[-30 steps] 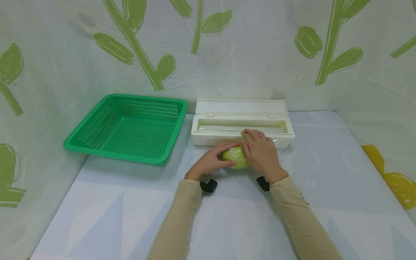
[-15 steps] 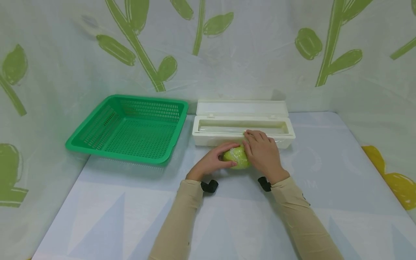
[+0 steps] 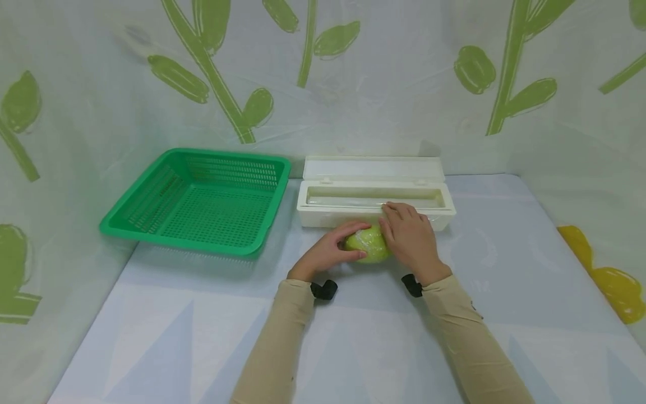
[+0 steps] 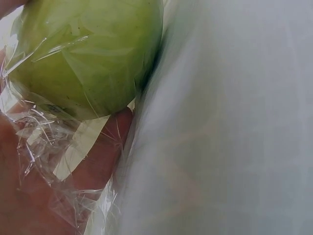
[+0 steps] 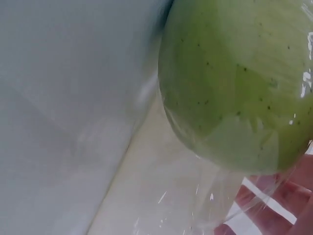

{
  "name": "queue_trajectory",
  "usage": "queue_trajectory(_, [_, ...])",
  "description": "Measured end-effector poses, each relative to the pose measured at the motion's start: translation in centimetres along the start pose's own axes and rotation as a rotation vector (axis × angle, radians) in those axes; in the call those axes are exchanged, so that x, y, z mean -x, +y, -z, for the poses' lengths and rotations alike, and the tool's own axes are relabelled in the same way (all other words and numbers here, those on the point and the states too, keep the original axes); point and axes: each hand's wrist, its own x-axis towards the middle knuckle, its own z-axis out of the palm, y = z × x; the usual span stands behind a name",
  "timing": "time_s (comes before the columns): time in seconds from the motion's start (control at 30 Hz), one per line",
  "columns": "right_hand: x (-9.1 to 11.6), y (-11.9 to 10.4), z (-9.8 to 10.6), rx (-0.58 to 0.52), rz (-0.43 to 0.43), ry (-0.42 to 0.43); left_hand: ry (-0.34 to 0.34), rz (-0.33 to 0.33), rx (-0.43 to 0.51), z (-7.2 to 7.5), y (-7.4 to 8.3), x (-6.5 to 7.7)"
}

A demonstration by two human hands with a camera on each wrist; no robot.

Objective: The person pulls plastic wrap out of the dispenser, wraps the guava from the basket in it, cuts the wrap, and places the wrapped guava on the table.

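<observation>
A round green fruit (image 3: 370,243), wrapped in clear plastic film, sits in front of a white film dispenser box (image 3: 323,216). My left hand (image 3: 328,249) grips its left side, thumb at the front and fingers behind. Crumpled film (image 4: 41,132) gathers by that hand in the left wrist view. My right hand (image 3: 413,238) lies at the fruit's right, its thumb against the fruit and its fingertips on the box's front edge. The right wrist view has film (image 5: 186,196) stretched below the speckled fruit (image 5: 234,83), with fingers (image 5: 264,218) behind it.
The dispenser's lid (image 3: 373,168) stands raised at the back, a film roll (image 3: 348,201) inside the trough. A green perforated basket (image 3: 257,247) stands to the left on the white table (image 3: 242,336). A printed curtain (image 3: 393,90) hangs behind.
The right hand's fingertips have slid slightly to the right along the box's front edge. The left hand keeps its hold on the fruit, nearly still.
</observation>
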Motion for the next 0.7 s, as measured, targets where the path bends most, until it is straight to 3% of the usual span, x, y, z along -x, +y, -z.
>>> queue_trajectory(0.47, [-0.1, -0.2, -0.7, 0.001, 0.001, 0.005, 0.006, -0.017, -0.008, 0.0, -0.1, 0.1])
queue_trajectory(0.7, [-0.2, -0.2, -0.4, 0.017, -0.015, -0.003, 0.003, 0.001, 0.02, 0.3, 1.9, 0.5])
